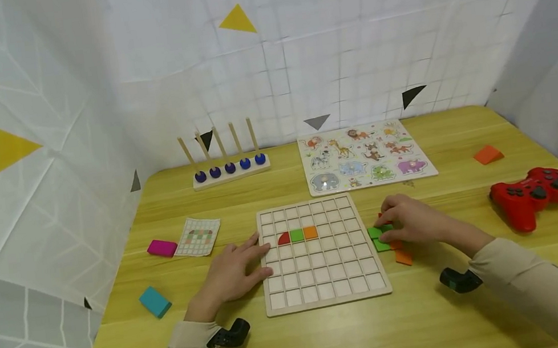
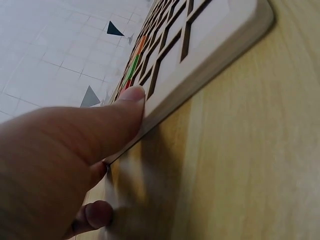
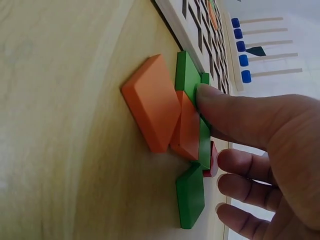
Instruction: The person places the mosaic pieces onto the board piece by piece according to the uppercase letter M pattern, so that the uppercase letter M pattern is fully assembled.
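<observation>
A wooden grid board [image 1: 328, 300] lies in the middle of the table. In one of its rows sit a red quarter-round tile [image 1: 284, 238], a green square tile [image 1: 297, 235] and an orange square tile [image 1: 310, 232]. My left hand [image 1: 235, 271] rests at the board's left edge, its thumb [image 2: 112, 117] touching the rim. To the right of the board, my right hand [image 1: 411, 221] reaches over a cluster of loose tiles. Its thumb [image 3: 220, 105] touches a green tile [image 3: 187, 75]; the index fingertip's contact is hidden. Orange tiles [image 3: 152, 102] and another green tile [image 3: 191, 197] lie beside it.
Left of the board are a printed pattern card [image 1: 197, 236], a magenta block [image 1: 162, 248] and a teal block [image 1: 155, 302]. Behind stand a peg rack with blue beads [image 1: 231, 175] and an animal puzzle [image 1: 367, 155]. A red game controller [image 1: 540, 196] and orange block [image 1: 489, 154] lie right.
</observation>
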Demonstrator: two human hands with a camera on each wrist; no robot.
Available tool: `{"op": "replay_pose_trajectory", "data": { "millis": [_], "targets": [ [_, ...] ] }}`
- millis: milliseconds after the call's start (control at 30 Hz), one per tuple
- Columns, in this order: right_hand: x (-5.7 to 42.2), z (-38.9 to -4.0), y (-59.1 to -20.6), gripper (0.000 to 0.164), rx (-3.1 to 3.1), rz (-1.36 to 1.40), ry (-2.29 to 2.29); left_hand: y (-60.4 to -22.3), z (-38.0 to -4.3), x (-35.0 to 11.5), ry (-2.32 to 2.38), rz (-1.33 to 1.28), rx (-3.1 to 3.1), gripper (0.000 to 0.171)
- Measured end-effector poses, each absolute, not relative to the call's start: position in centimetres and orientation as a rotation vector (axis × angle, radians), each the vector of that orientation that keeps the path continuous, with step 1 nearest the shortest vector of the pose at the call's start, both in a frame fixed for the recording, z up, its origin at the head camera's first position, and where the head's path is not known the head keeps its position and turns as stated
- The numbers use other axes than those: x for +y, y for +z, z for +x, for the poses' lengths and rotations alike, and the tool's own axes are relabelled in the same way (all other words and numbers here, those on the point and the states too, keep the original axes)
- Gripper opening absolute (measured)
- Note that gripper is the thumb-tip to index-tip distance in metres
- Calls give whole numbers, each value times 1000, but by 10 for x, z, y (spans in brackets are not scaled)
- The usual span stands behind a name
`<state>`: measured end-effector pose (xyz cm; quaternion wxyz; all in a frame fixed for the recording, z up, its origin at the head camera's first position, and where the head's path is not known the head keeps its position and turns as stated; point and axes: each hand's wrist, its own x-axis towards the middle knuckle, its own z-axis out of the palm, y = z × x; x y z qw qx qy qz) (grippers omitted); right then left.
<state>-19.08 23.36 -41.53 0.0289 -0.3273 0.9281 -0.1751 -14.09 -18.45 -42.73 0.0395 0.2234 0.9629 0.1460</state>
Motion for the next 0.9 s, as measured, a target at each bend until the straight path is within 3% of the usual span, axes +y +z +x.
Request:
{"op": "replay_pose_trajectory", "data": {
  "millis": [900],
  "targets": [
    [204, -190, -408, 18, 2970, -1070, -639, -425, -139, -183, 429, 651, 2948, 52]
  ]
}}
